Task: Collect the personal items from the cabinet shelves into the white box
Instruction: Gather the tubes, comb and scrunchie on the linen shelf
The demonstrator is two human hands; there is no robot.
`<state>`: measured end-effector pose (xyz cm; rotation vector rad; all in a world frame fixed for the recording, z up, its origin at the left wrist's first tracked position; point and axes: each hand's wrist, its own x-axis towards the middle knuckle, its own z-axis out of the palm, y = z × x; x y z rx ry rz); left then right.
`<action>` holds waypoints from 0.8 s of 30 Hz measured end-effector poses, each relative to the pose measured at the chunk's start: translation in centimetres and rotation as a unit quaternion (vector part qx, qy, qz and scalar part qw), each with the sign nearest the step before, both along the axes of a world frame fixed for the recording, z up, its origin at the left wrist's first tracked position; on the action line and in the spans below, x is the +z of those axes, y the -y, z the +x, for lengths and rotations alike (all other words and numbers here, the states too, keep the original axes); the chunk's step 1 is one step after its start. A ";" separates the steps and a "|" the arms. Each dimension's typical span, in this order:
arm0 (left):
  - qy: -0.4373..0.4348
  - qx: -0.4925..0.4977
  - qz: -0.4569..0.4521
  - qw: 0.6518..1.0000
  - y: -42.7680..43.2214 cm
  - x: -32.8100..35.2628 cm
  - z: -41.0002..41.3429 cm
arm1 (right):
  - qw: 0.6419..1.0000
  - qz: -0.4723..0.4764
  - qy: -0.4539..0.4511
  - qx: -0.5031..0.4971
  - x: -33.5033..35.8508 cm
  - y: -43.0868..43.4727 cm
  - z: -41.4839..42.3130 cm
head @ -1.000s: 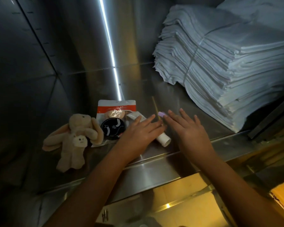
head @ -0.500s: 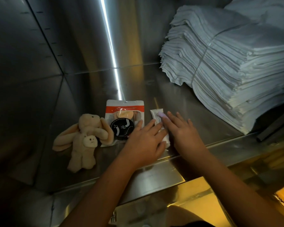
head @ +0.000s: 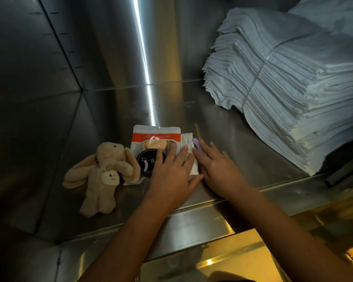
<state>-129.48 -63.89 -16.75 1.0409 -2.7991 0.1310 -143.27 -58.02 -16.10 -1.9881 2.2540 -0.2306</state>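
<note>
Both hands lie palm down on the steel shelf (head: 243,139), near its front edge. The left hand (head: 171,176) rests flat with straight fingers across the lower right part of a pouch (head: 155,137) and the left side of a white tube (head: 186,144); it curls round nothing. The right hand (head: 218,169) lies just right of the tube, fingers stretched out and slightly spread, its forefinger alongside a small lilac stick (head: 197,147) that shows beyond the fingertip. Whether the finger presses that stick I cannot tell, but it grips nothing.

The pouch is clear with a red band across its top, and it holds a pale puff and a black round case. It lies flat, its left edge touching the ear of a beige plush rabbit (head: 104,171), which lies on its back to the left with a smaller plush figure on its belly. At the far right sits a tall stack of white folded sheets (head: 293,94) tied with a strap, well apart from the hands.
</note>
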 end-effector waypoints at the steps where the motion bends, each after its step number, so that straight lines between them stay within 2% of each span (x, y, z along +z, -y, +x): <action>1: 0.000 0.003 0.004 1.000 0.1 -0.1 0.0 | 1.000 -0.002 -0.004 0.002 -0.1 0.0 -0.3; 12: 0.000 0.094 0.047 0.994 0.8 0.3 -0.3 | 0.996 0.029 0.049 0.070 -0.6 1.6 -0.6; 18: 0.022 0.133 0.038 0.990 1.0 0.4 0.1 | 0.994 0.029 0.049 0.089 -0.8 3.0 0.0; 24: -0.004 0.142 0.041 0.989 0.3 0.9 0.3 | 0.993 0.032 0.038 0.107 -1.1 3.4 -0.4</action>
